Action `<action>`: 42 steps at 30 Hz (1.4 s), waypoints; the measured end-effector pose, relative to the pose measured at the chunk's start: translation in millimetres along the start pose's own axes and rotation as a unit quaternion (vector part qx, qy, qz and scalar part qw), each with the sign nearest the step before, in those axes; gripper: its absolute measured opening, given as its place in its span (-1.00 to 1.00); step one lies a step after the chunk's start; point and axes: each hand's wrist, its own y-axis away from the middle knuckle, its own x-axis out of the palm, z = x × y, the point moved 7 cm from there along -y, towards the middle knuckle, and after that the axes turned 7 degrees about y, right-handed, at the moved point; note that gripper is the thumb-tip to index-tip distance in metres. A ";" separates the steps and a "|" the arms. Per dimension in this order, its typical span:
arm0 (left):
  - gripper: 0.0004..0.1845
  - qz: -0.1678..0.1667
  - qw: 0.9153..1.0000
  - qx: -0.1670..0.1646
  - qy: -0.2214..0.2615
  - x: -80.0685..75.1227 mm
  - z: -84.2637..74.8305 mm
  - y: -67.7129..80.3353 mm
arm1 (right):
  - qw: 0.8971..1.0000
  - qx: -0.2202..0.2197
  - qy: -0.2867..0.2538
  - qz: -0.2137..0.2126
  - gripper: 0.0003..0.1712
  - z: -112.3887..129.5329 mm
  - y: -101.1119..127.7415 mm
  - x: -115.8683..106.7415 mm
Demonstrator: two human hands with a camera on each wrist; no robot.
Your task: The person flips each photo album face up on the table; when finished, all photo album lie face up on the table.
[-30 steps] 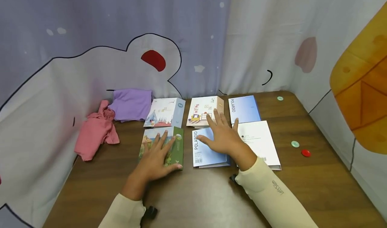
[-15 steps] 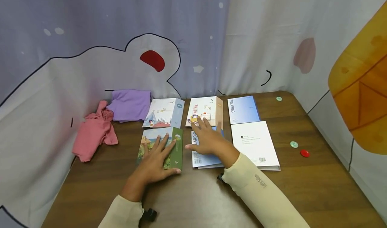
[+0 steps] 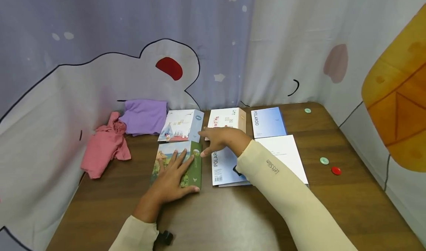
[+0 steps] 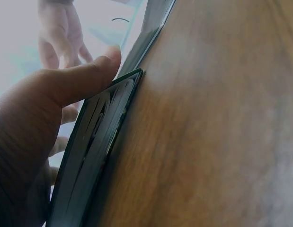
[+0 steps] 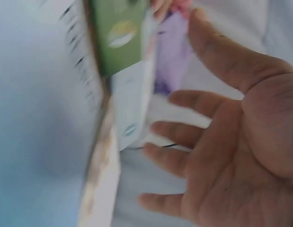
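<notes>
- Near the table's point(image 3: 349, 206) front edge, left of centre, my left hand point(image 3: 173, 171) lies flat with fingers spread on the green-spined picture book point(image 3: 194, 166), thumb along its spine point(image 4: 96, 137).
- My right hand point(image 3: 221, 138) hovers open, fingers loosely spread and holding nothing, between the blue POLAROID booklet point(image 3: 224, 166) and the tent-cover box point(image 3: 182, 125) in the back row.
- I judge the step in hand as a reach across toward the tent-cover box or the green book's far corner.
- Next, I would need to lower the right hand's fingers onto an edge and close them.
- Purple point(image 3: 144, 116) and pink cloths point(image 3: 104, 143) sit by the left edge.
</notes>
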 end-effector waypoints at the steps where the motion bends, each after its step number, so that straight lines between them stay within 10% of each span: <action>1: 0.20 0.001 1.000 0.000 0.000 0.5 0.2 0.6 | 1.000 -0.003 0.005 0.002 0.11 -2.4 -4.5 0.5; 12: 0.24 0.012 1.000 -0.003 -0.001 5.5 4.6 -0.4 | 0.995 -0.086 -0.053 -0.021 -0.02 -23.2 -37.3 16.6; 42: 0.22 0.002 1.000 -0.001 0.000 4.1 5.2 1.2 | 0.993 -0.088 -0.073 -0.020 -0.17 -21.4 -57.3 26.3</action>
